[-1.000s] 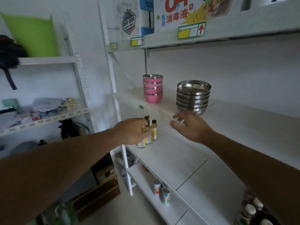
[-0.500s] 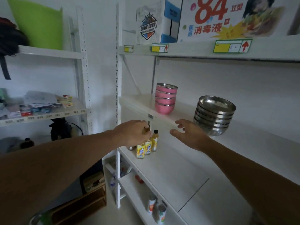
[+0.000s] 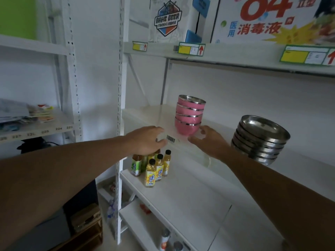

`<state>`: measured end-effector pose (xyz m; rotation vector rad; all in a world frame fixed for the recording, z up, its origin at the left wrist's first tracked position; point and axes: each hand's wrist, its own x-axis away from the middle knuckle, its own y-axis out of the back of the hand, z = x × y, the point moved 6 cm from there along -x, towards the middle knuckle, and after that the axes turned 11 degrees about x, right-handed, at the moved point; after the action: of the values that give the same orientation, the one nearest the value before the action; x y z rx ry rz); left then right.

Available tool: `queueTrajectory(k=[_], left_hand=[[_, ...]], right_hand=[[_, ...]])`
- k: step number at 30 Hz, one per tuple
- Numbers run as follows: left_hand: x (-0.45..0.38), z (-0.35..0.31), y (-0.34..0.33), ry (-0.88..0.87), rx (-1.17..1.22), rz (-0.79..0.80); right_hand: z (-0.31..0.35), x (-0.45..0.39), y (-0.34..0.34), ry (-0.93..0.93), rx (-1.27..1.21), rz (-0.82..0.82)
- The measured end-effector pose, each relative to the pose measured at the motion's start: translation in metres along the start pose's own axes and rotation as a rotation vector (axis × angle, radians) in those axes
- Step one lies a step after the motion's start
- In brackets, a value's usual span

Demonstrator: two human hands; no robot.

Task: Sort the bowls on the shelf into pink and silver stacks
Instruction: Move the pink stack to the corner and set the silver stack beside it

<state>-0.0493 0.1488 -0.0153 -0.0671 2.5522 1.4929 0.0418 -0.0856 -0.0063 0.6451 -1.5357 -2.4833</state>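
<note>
Beside the pink stack (image 3: pixel 190 115), both hands (image 3: pixel 145 140) (image 3: pixel 208 140) have risen, grips spread, empty.

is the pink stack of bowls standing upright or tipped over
Upright. The pink bowls sit nested, rims up, on the shelf, with the top bowl's open mouth visible.

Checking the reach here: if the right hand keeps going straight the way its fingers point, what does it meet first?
Probably the bottom bowl of the pink stack; the right hand is open just before it, though depth is unclear.
</note>
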Motion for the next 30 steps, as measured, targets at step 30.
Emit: queueTrajectory(k=[30], left_hand=[[-0.218,0.121,0.018,-0.141,0.425,-0.006]], right_hand=[[0.038,-0.178,-0.095,-0.193,-0.232,0.003]])
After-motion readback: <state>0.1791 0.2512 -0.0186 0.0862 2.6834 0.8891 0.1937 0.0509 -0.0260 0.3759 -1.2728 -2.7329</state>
